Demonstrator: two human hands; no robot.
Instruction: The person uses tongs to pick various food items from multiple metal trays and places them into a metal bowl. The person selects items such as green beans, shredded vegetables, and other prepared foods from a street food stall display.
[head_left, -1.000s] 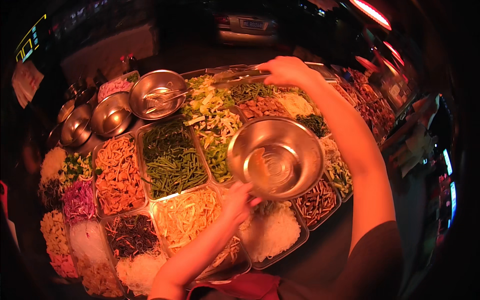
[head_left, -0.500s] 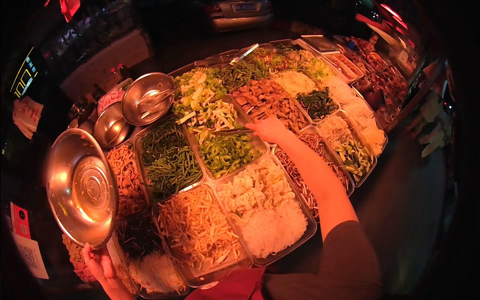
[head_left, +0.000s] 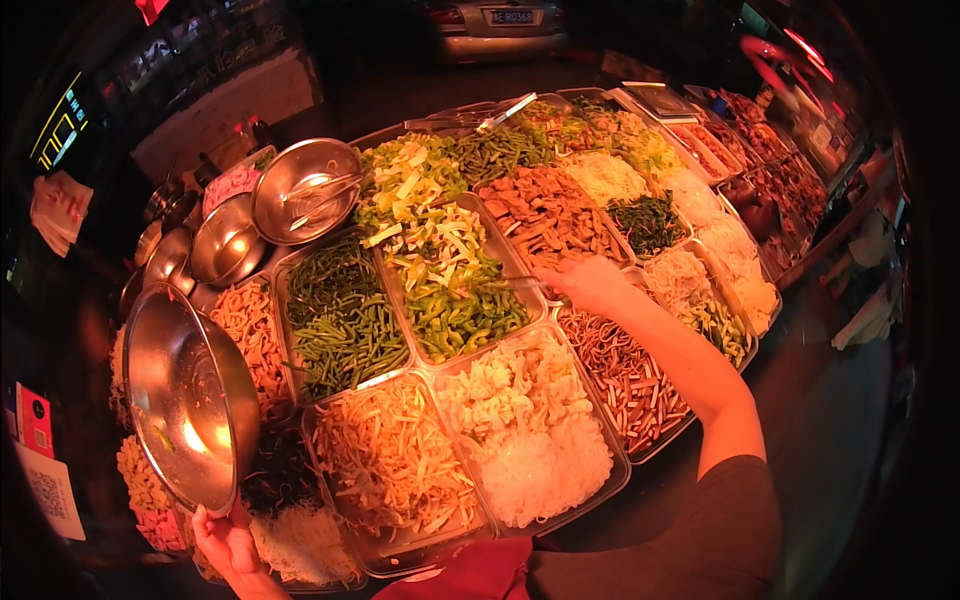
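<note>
At the left, my left hand (head_left: 226, 545) grips the lower rim of a wide metal bowl (head_left: 180, 390), tilted with its inside in view and a few green scraps in it. My right hand (head_left: 592, 286) is closed around a thin dark utensil (head_left: 522, 281), blurred, of a kind I cannot make out. Its tip points left over sliced green peppers (head_left: 462, 318), in a tray shared with pale-and-green chopped vegetables (head_left: 445, 240). Beneath my right wrist lie brown strips (head_left: 610, 335); beyond the hand are brown meat-like slices (head_left: 550, 210).
Trays of cut green beans (head_left: 350, 325), pale shreds (head_left: 395, 450) and white strands (head_left: 545, 475) fill the near side. Several metal bowls stand at the back left, one holding a utensil (head_left: 325, 203). Tongs (head_left: 508, 112) lie at the far edge. A parked car (head_left: 500, 30) is beyond.
My right hand has drawn right and slightly nearer, with its utensil. The bowl in my left hand has shifted a little right and nearer, turning more edge-on. The whole view has shifted slightly.
</note>
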